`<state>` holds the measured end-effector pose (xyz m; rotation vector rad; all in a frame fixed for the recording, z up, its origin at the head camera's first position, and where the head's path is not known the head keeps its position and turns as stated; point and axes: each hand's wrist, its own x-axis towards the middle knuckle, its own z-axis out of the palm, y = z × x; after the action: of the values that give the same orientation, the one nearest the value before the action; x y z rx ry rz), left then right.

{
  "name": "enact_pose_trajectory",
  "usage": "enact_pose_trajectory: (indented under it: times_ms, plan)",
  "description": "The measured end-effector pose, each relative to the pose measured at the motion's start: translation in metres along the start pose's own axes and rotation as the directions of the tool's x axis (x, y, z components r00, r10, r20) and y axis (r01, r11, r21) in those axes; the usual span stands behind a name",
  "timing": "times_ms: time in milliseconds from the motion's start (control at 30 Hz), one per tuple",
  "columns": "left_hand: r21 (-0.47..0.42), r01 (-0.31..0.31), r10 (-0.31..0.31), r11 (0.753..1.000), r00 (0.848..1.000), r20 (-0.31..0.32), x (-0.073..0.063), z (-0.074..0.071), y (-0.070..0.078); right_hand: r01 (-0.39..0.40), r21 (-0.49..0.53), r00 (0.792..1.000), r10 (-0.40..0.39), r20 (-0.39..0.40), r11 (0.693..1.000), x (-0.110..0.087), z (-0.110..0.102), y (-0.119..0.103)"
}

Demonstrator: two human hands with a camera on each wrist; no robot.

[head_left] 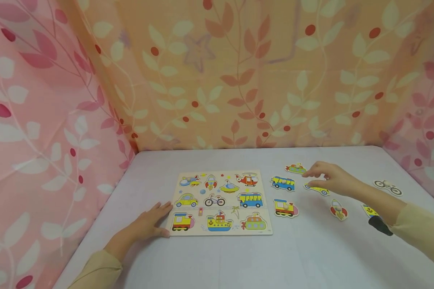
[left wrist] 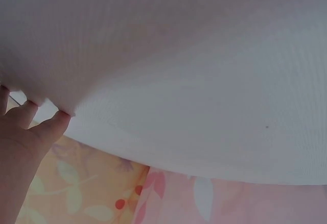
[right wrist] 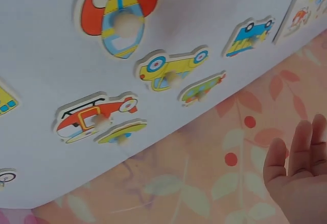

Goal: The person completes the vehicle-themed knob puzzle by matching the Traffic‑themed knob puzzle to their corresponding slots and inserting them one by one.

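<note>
A wooden peg puzzle board (head_left: 200, 222) with vehicle pictures lies flat in the head view. My left hand (head_left: 150, 220) rests at its left edge, fingers spread, fingertips touching the board or the cloth beside it. Over the yellow car piece (head_left: 322, 191) hovers my right hand (head_left: 327, 176), fingers bent loosely; the right wrist view shows nothing in it. Nearby lie a submarine piece (head_left: 293, 169), a blue bus piece (head_left: 283, 184), a train piece (head_left: 283, 209) and a rocket piece (head_left: 338, 210). The right arm hides some pieces in the head view.
Farther right lie a bicycle piece (head_left: 387, 187) and a partly covered ship piece (head_left: 368, 210). A helicopter piece (right wrist: 76, 127) and a flying-saucer piece (right wrist: 135, 127) show in the right wrist view. Patterned curtains (head_left: 202, 80) stand behind and beside the white-covered table (head_left: 217, 265).
</note>
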<state>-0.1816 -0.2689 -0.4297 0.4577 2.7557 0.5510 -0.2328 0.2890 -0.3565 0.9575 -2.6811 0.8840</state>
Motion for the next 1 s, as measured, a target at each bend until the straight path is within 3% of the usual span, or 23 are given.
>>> enact_pose_trajectory:
  times_ms: [100,300,733,1000]
  plan:
    - [0.007,-0.003,0.003,1.0,1.0,-0.003,0.001,0.001,-0.001,0.005,0.037,1.0,-0.005,0.008,0.999,-0.009,-0.002,0.006]
    - [0.013,0.006,-0.006,1.0,1.0,0.001,0.001,0.0,0.0,-0.066,0.054,0.997,0.064,0.046,0.996,-0.029,-0.004,0.018]
    - [-0.01,0.017,-0.017,1.0,1.0,0.007,-0.001,0.0,0.003,-0.071,0.058,0.997,0.07,0.03,0.996,-0.066,-0.005,0.044]
    - [-0.004,0.024,-0.024,1.0,1.0,0.007,0.0,0.001,0.002,-0.177,0.087,0.984,0.175,0.035,0.98,-0.08,-0.002,0.056]
